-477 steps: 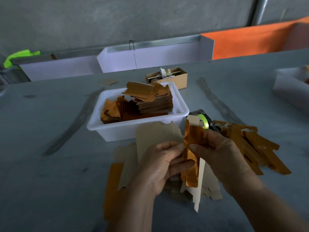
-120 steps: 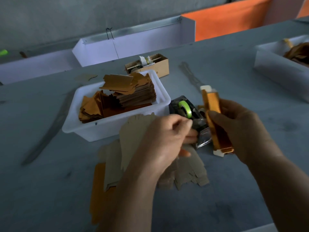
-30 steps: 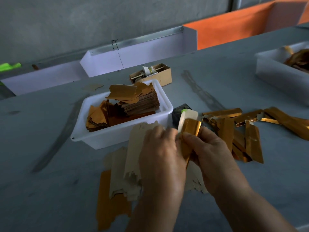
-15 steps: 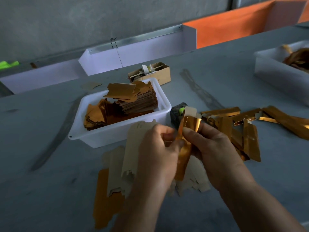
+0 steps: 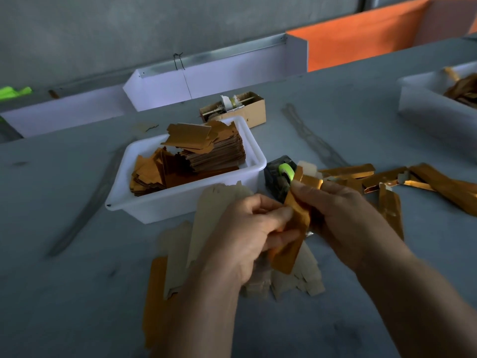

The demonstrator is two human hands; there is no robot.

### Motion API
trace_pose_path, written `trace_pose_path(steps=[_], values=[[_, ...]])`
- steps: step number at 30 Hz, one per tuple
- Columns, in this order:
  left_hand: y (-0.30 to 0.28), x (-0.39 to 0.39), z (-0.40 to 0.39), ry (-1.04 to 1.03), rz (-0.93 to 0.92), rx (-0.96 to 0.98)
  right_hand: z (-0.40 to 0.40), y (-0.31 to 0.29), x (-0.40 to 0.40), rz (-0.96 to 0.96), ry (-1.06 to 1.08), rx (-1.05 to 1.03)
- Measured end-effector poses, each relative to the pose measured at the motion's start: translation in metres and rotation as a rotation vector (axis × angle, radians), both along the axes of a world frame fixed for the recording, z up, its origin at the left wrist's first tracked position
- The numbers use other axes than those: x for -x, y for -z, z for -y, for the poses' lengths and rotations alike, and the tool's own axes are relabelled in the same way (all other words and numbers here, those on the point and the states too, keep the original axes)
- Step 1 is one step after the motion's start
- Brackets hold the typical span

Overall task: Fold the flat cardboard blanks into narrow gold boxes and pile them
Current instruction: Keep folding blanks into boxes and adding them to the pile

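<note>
One gold blank (image 5: 293, 229), half folded and shiny, stands tilted between our hands above the table (image 5: 77, 280). Our left hand (image 5: 247, 236) pinches its middle edge with curled fingers; our right hand (image 5: 343, 210) grips its upper part. Loose flat blanks (image 5: 206, 223) lie beneath, finished boxes (image 5: 387, 202) to the right, a white tub (image 5: 180, 202) of blanks behind.

Both the left hand (image 5: 247, 236) and right hand (image 5: 343, 213) grip a gold box (image 5: 294, 228) above the desk (image 5: 77, 293). A white tub (image 5: 180, 202) of blanks sits far left.
</note>
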State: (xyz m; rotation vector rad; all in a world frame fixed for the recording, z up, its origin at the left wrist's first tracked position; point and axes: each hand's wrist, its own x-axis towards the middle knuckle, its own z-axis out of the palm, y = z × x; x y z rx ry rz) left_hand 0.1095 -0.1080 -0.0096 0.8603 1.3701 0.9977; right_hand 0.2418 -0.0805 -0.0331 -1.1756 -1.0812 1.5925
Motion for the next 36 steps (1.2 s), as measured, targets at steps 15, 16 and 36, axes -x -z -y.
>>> trace_pose_path(steps=[15,16,36], values=[[0.022,0.007,-0.008,-0.217,-0.11,-0.081,-0.028,0.029,-0.036,0.857,0.101,-0.291],[0.022,0.007,-0.008,-0.216,-0.116,-0.082,-0.027,0.03,-0.036,0.854,0.104,-0.292],[0.027,0.003,-0.007,-0.098,-0.327,-0.091,-0.029,0.031,-0.019,0.723,0.113,-0.3]])
